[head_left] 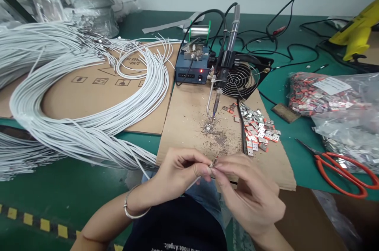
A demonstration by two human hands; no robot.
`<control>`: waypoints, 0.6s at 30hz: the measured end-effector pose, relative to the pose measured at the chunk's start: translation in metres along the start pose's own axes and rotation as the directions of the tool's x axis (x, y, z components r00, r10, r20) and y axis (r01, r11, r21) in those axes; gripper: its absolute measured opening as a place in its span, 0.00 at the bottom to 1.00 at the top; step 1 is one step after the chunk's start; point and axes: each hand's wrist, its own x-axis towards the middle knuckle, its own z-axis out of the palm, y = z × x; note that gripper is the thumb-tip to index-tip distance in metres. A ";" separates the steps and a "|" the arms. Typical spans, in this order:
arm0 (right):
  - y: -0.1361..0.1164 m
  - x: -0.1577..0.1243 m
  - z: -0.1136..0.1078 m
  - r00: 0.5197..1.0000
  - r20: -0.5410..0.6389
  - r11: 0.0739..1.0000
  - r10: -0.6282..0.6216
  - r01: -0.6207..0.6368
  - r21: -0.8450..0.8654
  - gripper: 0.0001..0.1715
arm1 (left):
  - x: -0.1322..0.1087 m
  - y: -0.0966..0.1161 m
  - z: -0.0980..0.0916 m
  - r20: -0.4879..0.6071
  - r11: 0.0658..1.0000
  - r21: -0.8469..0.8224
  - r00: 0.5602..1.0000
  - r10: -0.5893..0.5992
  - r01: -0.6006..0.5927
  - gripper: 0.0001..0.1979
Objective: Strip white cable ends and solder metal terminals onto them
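Two hands meet just above the near edge of a cardboard sheet [186,124]. The left hand [177,174], with a thin bracelet [133,213] at its wrist, has thumb and forefinger closed tightly on the end of a white wire [193,183], which runs back beneath the palm toward the person's body. The right hand [251,195] has its fingertips [221,166] pinched together on a small terminal piece [213,162]. This piece sits exactly where the tips of both hands touch, and only a sliver of it shows above them. How the wire end and the piece join is hidden by the fingers. Farther back on the cardboard, a soldering iron [220,85] hangs tip-down in its holder over a patch of solder crumbs [211,128]. A loose pile of terminal pieces [257,130] lies just to the right of the iron. A blue station [191,71] and a small fan [241,79] stand behind it. A large bundle of white wires [74,124] curls across the left side of the bench, and orange-handled scissors [340,172] lie well to the right.
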 end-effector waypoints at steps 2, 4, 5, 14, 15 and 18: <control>-0.002 -0.002 0.005 0.997 -0.075 1.000 0.012 -0.014 -0.018 0.20 | 0.002 -0.001 0.001 -0.007 0.997 -0.082 1.000 0.002 -0.002 0.13; -0.005 -0.001 0.009 0.994 -0.110 0.999 0.015 -0.019 -0.027 0.21 | 0.004 -0.003 0.001 -0.012 0.991 -0.130 1.000 0.020 -0.021 0.15; -0.007 -0.001 0.010 0.993 -0.114 1.000 0.014 -0.017 -0.025 0.21 | 0.004 -0.004 0.001 -0.014 0.990 -0.139 0.999 0.033 -0.035 0.15; -0.011 0.002 0.008 0.998 -0.060 0.995 -0.031 0.025 -0.098 0.21 | 0.007 -0.007 -0.002 -0.017 0.984 -0.118 0.991 0.132 -0.133 0.13; -0.010 0.001 0.008 0.998 -0.060 0.994 -0.034 0.028 -0.101 0.21 | 0.007 -0.007 -0.002 -0.016 0.984 -0.111 0.990 0.139 -0.140 0.13; -0.008 0.000 0.009 0.996 -0.083 0.995 -0.042 0.034 -0.095 0.21 | 0.007 -0.004 -0.001 -0.024 0.986 -0.082 0.989 0.146 -0.147 0.12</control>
